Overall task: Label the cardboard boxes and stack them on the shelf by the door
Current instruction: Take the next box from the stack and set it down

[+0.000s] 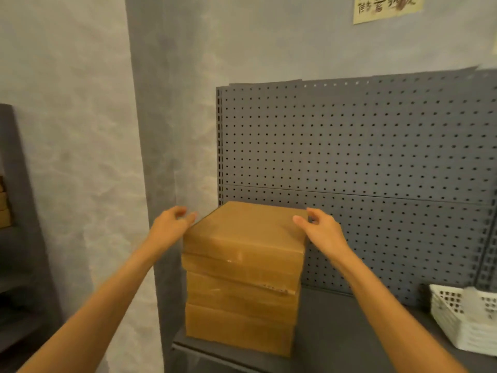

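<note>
Head view: a stack of cardboard boxes (242, 278) stands at the left end of a grey metal shelf (349, 332), its far side close to the perforated back panel (376, 157). Four flat brown boxes seem to make up the stack, though the seams blur and the count is unsure. The top box (250, 227) sits slightly askew on the one below.

The left hand (172, 224) is at the top box's left edge, fingers loosely curled, thumb near the edge — whether it actually touches the cardboard is hard to tell. The right hand (320, 230) is at the right far corner, thumb lying on the top face and fingers bent beyond the corner; a firm grip cannot be confirmed.

On the shelf to the right, well apart from the boxes, sits a white lattice basket (465, 316), cut off by the frame edge. A yellowish paper note (387, 8) hangs on the wall above, with handwritten characters — too smeared and cropped to read. At the far left a dark shelving unit (16, 238) holds more brown boxes, only partly visible. No label can be made out on the stacked boxes; pale tape marks show on their near faces.
</note>
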`<state>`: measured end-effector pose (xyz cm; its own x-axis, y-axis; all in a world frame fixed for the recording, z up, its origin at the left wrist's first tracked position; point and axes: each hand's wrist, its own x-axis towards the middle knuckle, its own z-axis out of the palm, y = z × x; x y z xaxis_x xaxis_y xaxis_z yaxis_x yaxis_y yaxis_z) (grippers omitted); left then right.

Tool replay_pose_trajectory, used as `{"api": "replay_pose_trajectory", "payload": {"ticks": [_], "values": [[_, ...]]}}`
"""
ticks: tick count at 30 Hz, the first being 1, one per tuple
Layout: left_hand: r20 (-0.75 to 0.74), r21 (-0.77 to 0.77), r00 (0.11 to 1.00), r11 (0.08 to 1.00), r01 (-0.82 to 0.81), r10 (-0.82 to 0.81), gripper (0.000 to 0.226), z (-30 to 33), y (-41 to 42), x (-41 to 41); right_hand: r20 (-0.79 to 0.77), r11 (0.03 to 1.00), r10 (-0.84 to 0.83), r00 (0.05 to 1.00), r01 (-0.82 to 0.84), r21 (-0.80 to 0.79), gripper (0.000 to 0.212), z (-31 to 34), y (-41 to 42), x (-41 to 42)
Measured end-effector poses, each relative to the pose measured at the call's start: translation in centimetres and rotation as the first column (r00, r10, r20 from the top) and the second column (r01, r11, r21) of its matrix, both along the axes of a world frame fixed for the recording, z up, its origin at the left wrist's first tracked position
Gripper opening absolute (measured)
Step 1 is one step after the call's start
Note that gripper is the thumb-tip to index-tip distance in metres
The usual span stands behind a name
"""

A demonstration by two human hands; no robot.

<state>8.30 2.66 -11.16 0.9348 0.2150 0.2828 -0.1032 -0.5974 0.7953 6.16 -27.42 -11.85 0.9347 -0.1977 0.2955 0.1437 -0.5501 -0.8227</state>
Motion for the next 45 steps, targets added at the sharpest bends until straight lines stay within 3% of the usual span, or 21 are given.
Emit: {"api": "replay_pose_trajectory", "payload": {"ticks": [4, 5, 7, 12, 16, 19, 25, 30, 37, 45], "values": [[-0.247, -0.458, 0.925, 0.876, 0.152, -0.289, 0.035, -0.6, -0.2, 1.9, -0.176, 0.952, 0.016, 0.984, 0.039, 0.304, 0.060, -1.0, 1.3, -0.3], [-0.274, -0.533, 0.895, 0.830, 0.164, -0.352, 0.038, -0.7, -0.2, 2.3, -0.209, 0.933, 0.030, 0.978, 0.048, 0.357, 0.054, -1.1, 1.6, -0.4], [-0.297, -0.600, 0.860, 0.782, 0.169, -0.414, 0.038, -1.1, -0.1, 2.9, -0.276, 0.903, 0.046, 0.960, 0.078, 0.423, 0.063, -1.6, 2.1, -0.2], [-0.327, -0.576, 0.846, 0.798, 0.175, -0.421, 0.045, -1.8, -0.3, 3.3, -0.314, 0.844, 0.035, 0.949, 0.139, 0.517, 0.048, -2.1, 2.4, 0.0], [-0.299, -0.562, 0.859, 0.804, 0.194, -0.416, 0.047, -1.7, -0.3, 3.1, -0.239, 0.820, 0.049, 0.970, 0.098, 0.564, 0.044, -2.1, 2.5, -1.0], [-0.188, -0.562, 0.868, 0.775, 0.290, -0.461, 0.034, -1.0, -1.4, 2.3, -0.124, 0.820, 0.043, 0.991, 0.036, 0.572, 0.042, -1.7, 1.8, -2.5], [0.042, -0.490, 0.889, 0.766, 0.417, -0.457, 0.052, -0.3, -7.0, -0.3, 0.129, 0.837, -0.050, 0.990, -0.029, 0.546, 0.046, 0.0, -2.2, -7.0], [0.177, -0.433, 0.848, 0.734, 0.524, -0.500, 0.070, -0.7, -14.2, -3.4, 0.199, 0.823, -0.103, 0.975, -0.028, 0.567, 0.046, 0.2, -7.6, -10.9], [0.139, -0.438, 0.831, 0.719, 0.540, -0.539, 0.071, -3.0, -21.8, -5.7, 0.129, 0.809, -0.182, 0.975, 0.074, 0.584, 0.039, -1.7, -14.7, -14.3], [-0.118, -0.426, 0.844, 0.794, 0.433, -0.524, 0.071, -8.7, -26.7, -6.4, -0.092, 0.827, -0.195, 0.976, 0.214, 0.519, 0.034, -7.6, -20.4, -14.5]]}}
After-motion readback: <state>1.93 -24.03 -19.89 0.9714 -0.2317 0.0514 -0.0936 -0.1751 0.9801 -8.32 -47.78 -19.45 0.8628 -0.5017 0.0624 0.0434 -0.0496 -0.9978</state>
